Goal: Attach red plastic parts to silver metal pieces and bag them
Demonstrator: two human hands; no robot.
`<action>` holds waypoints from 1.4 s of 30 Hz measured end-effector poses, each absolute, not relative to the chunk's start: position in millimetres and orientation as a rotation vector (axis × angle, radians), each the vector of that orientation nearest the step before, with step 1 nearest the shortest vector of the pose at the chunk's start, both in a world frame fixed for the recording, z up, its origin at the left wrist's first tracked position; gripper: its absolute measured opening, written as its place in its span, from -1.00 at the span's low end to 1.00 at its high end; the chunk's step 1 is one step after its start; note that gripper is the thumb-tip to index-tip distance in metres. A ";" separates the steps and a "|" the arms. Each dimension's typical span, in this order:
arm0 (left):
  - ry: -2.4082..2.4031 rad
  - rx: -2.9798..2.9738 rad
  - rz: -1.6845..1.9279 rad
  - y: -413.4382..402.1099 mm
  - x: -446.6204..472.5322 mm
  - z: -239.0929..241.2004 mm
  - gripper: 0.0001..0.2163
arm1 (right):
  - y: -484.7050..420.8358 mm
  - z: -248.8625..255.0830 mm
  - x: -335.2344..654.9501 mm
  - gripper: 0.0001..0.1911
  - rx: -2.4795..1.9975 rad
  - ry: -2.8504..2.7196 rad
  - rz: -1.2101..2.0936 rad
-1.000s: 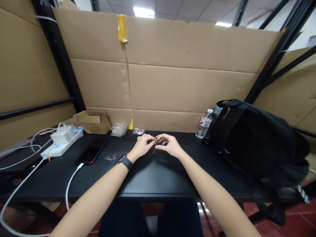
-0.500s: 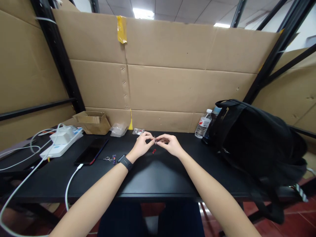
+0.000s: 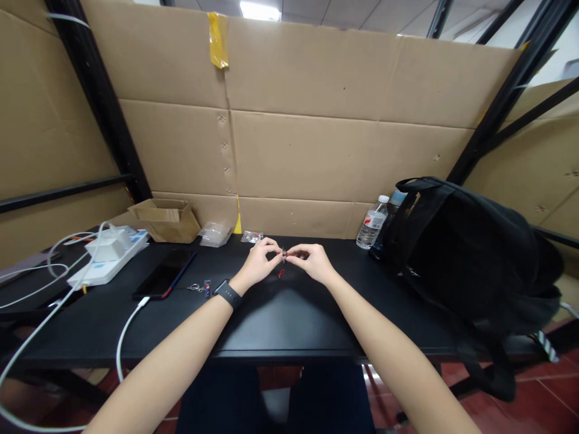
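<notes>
The small object [image 3: 284, 254] is to the right of the phone [image 3: 165, 274] and a little farther back, pinched above the worktop [image 3: 289, 319] between the fingertips of both hands. It looks thin and dark, with a brownish tint and something of a see-through look; it stands roughly upright, its narrow edge toward the viewer. The fingers cover part of it, and it is too small for any marking to be made out. A short red cord loop [image 3: 281, 273] shows just below it, also to the right of the phone; whether the two are joined, I cannot tell.

The left hand [image 3: 262, 260] grips the object's near-phone side between thumb and fingers, and a dark watch [image 3: 227, 293] is strapped at that wrist. The right hand [image 3: 313, 263], farther from the phone, pinches the opposite side, its fingers bent.

Just right of the phone lie a metal key ring [image 3: 195, 287] and a small patterned purple charm [image 3: 207, 289]. Behind the phone stands an open brown box [image 3: 165, 220]; behind it and to its right are a clear plastic bag [image 3: 216, 235] and a small clear packet [image 3: 252, 237]. A white power strip [image 3: 111, 265] sits left of the phone. Well to the phone's right are a water bottle [image 3: 373, 223] and a black backpack [image 3: 474, 259].
</notes>
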State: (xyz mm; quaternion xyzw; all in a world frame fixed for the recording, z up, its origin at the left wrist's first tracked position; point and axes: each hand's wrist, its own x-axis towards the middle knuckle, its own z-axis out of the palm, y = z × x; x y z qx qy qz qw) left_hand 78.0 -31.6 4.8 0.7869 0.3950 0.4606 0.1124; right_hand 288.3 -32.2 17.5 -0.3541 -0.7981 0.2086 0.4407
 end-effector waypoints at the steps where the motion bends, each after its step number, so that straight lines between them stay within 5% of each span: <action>1: 1.154 2.315 1.343 -31.4 78.1 4.4 -0.85 | -31.9 17.3 288.6 -0.79 -0.884 -1.980 0.506; 22: 1.178 2.392 1.380 -34.1 79.2 6.2 -0.83 | -28.7 14.4 291.5 -0.66 -0.897 -1.958 0.776; 42: 1.206 2.424 1.272 -33.1 81.5 -0.8 -0.87 | -28.7 14.6 291.4 -0.76 -0.946 -1.980 0.717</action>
